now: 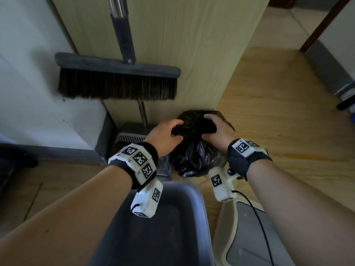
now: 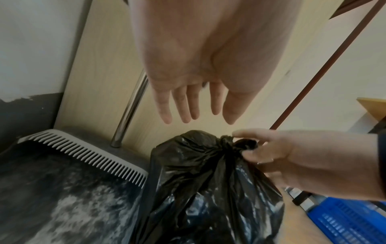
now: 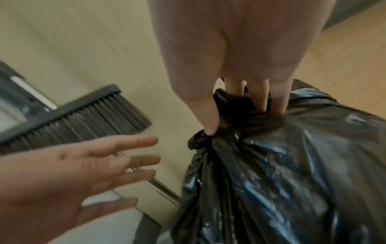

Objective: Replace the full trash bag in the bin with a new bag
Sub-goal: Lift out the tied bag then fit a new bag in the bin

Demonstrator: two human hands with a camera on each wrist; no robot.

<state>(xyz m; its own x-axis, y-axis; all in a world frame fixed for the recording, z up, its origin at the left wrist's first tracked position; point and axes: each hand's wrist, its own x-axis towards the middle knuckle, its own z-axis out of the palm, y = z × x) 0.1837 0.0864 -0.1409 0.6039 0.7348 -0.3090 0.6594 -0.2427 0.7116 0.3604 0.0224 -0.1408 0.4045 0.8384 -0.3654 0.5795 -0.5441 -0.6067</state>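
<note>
A full black trash bag (image 1: 194,156) stands on the floor against a wooden cabinet, its top tied in a knot (image 2: 231,142). My right hand (image 1: 209,127) pinches that knot between thumb and fingers, as the right wrist view shows (image 3: 240,112). My left hand (image 2: 194,113) hovers just left of the knot with straight, spread fingers and holds nothing. The grey bin (image 1: 199,200) sits open below my forearms, nearer to me than the bag. Its inside looks dark, and I cannot tell whether a liner is in it.
A broom (image 1: 119,81) hangs against the cabinet (image 1: 182,45) above a grey dustpan (image 2: 62,189) left of the bag. A white and grey lid-like piece (image 1: 249,237) lies right of the bin. A blue crate (image 2: 351,219) is on the wooden floor to the right.
</note>
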